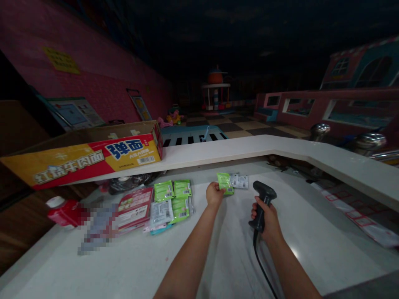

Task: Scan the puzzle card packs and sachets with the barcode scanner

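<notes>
My left hand (213, 194) is closed on a small green packet (225, 183), holding it just above the white counter (131, 261). A white-and-grey packet (240, 181) lies right behind it. My right hand (267, 218) grips the handle of a black barcode scanner (262, 202), whose head points toward the green packet. The scanner's cable (263, 270) trails back along my forearm.
A pile of green and white packets (171, 201) and a red packet (134, 207) lie to the left, with a red bottle (64, 211) further left. A yellow-red cardboard box (87, 158) sits on the raised ledge (249, 149). Printed strips (358, 216) lie at right.
</notes>
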{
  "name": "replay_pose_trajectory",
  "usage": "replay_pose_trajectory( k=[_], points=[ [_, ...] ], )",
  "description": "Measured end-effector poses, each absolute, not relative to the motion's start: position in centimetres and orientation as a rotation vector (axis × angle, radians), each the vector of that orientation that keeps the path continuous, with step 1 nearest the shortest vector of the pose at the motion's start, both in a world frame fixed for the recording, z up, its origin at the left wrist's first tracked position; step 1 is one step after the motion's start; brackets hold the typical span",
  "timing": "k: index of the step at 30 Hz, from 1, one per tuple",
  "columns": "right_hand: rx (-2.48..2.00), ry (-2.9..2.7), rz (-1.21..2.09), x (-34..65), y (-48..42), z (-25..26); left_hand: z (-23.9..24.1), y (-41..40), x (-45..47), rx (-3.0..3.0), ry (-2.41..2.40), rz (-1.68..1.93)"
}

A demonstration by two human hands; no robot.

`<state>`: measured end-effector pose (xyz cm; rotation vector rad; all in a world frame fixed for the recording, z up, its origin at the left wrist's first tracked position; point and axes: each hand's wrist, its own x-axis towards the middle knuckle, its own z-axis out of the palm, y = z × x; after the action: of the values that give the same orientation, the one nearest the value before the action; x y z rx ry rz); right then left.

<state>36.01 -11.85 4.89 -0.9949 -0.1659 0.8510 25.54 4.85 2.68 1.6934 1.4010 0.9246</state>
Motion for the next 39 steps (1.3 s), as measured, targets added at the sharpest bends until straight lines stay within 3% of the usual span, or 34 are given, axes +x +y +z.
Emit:
replay_pose_trajectory(
  k=[7, 15, 39],
  points=[
    [-1.058, -0.367, 0.970, 35.4, -12.2, 4.5, -0.2, 3.2, 20.9, 1.485, 1.186, 1.317],
    [-1.128, -0.662, 1.227, 34.8, -13.0, 4.6, -0.4, 2.5, 20.8, 1.370, 1.195, 1.494],
    [-1.052, -0.734, 1.280, 34.5, -13.6, 4.9, -0.2, 2.1, 20.5, 1.498, 1.374, 1.349]
  ],
)
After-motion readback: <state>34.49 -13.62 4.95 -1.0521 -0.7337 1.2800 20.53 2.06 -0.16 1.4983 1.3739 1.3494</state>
